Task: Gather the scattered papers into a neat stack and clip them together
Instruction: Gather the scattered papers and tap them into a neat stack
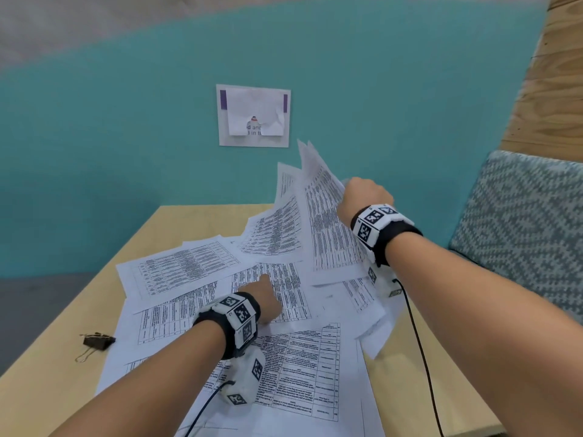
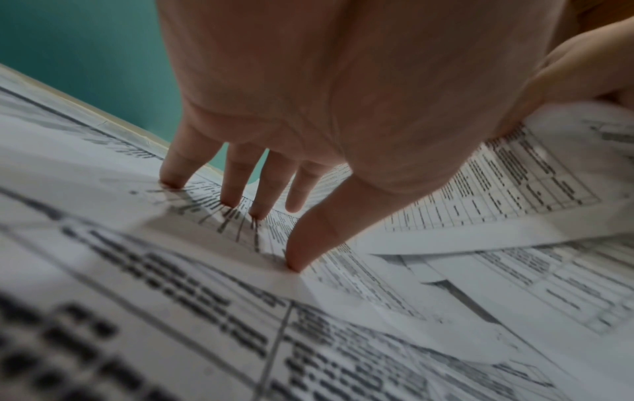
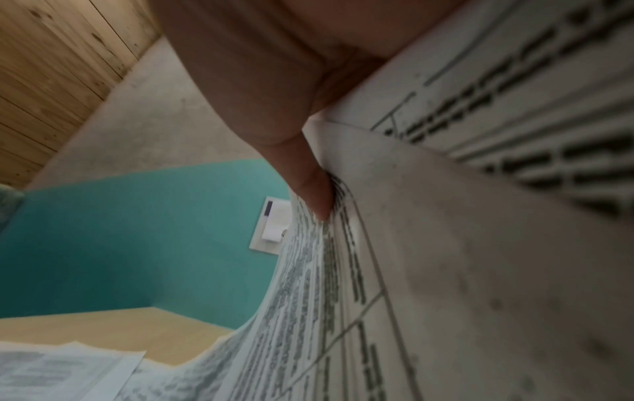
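Several printed sheets with tables lie scattered over the wooden table (image 1: 176, 225). My right hand (image 1: 362, 197) grips a bunch of lifted papers (image 1: 328, 225) at the table's right, raised and fanned upward; in the right wrist view the thumb (image 3: 309, 176) pinches those papers (image 3: 446, 271). My left hand (image 1: 268, 298) presses straight fingertips (image 2: 236, 198) down on a flat sheet (image 1: 284, 298) in the middle, wrinkling that sheet (image 2: 205, 244). A black binder clip (image 1: 97, 340) lies on the table at the left, apart from both hands.
A teal wall (image 1: 126, 152) with a paper notice (image 1: 254, 115) rises behind the table. A patterned upholstered seat (image 1: 520, 234) stands at the right. Black cables (image 1: 416, 335) trail from both wrist units over the papers.
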The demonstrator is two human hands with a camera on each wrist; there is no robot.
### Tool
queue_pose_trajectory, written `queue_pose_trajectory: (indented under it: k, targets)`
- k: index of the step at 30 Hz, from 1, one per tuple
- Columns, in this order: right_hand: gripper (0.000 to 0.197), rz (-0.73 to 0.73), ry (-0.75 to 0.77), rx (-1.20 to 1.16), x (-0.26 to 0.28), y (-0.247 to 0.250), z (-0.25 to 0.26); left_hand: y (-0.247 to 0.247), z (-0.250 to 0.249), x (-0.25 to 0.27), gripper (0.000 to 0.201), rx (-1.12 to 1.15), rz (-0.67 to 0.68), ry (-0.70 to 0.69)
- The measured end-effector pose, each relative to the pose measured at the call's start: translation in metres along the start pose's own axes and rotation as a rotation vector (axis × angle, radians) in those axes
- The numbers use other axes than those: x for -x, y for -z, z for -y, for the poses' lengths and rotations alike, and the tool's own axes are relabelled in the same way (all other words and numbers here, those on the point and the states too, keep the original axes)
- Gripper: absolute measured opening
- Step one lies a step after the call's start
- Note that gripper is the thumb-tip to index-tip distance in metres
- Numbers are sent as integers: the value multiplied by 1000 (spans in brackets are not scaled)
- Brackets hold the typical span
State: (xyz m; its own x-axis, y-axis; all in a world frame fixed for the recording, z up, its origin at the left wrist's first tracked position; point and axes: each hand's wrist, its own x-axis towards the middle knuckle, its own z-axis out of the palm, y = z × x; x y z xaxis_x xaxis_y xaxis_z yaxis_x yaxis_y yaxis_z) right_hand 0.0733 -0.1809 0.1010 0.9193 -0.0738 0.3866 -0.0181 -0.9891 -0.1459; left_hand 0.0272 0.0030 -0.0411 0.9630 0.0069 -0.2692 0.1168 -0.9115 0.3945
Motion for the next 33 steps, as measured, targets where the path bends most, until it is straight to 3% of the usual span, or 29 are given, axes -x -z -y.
queue_pose_trajectory:
  k: [3,6,8,13,17,21,26,29,31,33]
  targets:
    - [26,-106,34,0,-4,23,9,0,-1,2,58,-14,-8,-1]
    - [3,-226,61,-58,-8,45,17,2,-2,3,60,-12,-13,3]
    - [7,-317,66,-136,-11,57,19,2,-2,3,64,-8,1,11]
    - [20,-598,33,-494,-17,85,16,2,0,-1,66,5,26,16]
    - [30,-686,-53,-835,-25,94,12,3,4,-6,61,63,25,8]
    - [51,-613,-137,-1187,-24,79,14,7,15,-10,50,183,-36,7]
    - [32,-407,-211,-1469,-21,37,12,34,33,-16,30,672,-236,12]
    - [22,-240,-291,-1628,-17,8,8,54,46,-18,27,1104,-246,5]
    - [62,-142,-366,-1680,-19,-14,6,65,52,-14,28,1353,-222,-25]
    - [79,-102,-412,-1655,-18,-37,5,66,61,-16,24,1428,-225,-4]
